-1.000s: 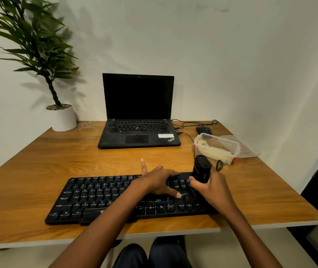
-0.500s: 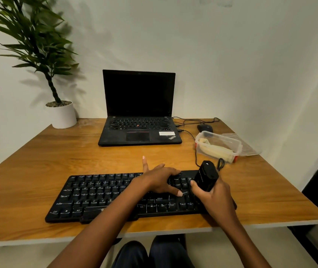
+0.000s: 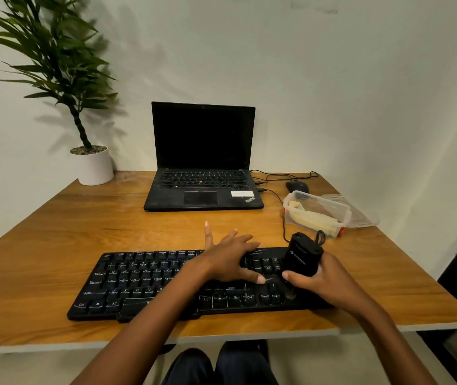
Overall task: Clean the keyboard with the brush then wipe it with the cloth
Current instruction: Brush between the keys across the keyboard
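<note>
I see a flat black plastic keyboard point(image 3: 144, 284) with white lettering on a warm orange-brown wood-grain surface point(image 3: 55, 240). The chunky brush body point(image 3: 302, 258) is black too, like the open laptop point(image 3: 203, 162). The round plant pot point(image 3: 94, 166) is white under dark green leaves.

Bare forearms, no sleeves; dark trousers point(image 3: 221, 365).
</note>
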The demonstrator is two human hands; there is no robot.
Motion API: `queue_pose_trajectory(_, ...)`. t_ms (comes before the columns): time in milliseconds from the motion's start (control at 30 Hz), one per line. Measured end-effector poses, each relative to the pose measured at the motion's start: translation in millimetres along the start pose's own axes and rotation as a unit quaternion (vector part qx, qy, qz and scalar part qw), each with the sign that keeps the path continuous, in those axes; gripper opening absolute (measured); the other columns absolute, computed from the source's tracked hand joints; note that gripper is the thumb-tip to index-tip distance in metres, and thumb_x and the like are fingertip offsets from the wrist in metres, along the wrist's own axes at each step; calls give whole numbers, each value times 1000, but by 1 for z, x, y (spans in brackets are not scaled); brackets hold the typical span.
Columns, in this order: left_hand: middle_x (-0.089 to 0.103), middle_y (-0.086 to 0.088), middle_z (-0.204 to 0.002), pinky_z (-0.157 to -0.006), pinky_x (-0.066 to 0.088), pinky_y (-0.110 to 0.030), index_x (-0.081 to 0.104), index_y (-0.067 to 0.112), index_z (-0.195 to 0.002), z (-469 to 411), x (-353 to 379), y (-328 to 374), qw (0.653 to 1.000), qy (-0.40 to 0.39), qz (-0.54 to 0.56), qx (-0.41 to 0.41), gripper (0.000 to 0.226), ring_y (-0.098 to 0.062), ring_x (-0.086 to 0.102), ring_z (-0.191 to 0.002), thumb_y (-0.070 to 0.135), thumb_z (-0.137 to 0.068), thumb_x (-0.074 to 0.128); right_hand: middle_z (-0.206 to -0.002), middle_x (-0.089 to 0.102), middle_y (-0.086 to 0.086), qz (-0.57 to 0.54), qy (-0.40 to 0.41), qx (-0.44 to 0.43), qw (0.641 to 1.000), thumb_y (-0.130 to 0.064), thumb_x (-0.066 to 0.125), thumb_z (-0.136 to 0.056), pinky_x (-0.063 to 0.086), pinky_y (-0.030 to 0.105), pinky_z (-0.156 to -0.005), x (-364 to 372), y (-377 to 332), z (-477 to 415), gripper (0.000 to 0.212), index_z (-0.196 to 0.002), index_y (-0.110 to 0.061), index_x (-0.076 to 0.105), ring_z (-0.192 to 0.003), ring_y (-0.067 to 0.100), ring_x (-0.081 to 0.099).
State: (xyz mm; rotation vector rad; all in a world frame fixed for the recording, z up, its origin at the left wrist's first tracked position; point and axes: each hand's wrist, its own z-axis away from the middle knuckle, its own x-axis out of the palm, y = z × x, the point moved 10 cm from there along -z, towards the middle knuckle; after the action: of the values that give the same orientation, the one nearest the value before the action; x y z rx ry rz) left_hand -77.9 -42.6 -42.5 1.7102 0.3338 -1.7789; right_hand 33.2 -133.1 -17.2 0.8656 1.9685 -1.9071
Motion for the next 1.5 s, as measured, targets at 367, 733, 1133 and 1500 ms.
queue_pose_trajectory(367,-4,-1,-159,-91,-35,-64,-8,17,-151,23,12,-1,995,-9,-103,8,126,-17,-11,-146,72,-65,66,-92,61,-16,36,-180,11,983,-15,79,-70,46,3,-66,28,-25,-19,40,-90,-35,50,-80,-6,59)
queue_pose_trajectory(733,6,-4,-159,-92,-33,-67,-7,14,-151,23,10,-3,993,-12,-114,4,129,-18,1,-147,77,-62,63,-83,45,-18,87,-216,19,972,-9,74,-75,39,-3,-58,25,-33,-29,37,-89,-28,45,-73,-2,48)
queue_pose_trajectory(1133,6,-3,-159,-93,-33,-67,-5,14,-151,21,8,-4,993,-8,-118,5,129,-19,2,-147,78,-62,62,-89,48,-18,82,-220,19,972,-13,76,-73,40,5,-65,24,-27,-30,42,-90,-30,41,-84,0,51)
queue_pose_trajectory(1500,5,-4,-159,-93,-33,-67,-6,14,-151,22,8,-5,993,-13,-116,0,128,-19,0,-147,77,-63,62,-95,58,-15,120,-261,20,958,-12,78,-71,41,9,-73,25,-33,-30,41,-92,-31,49,-91,3,56)
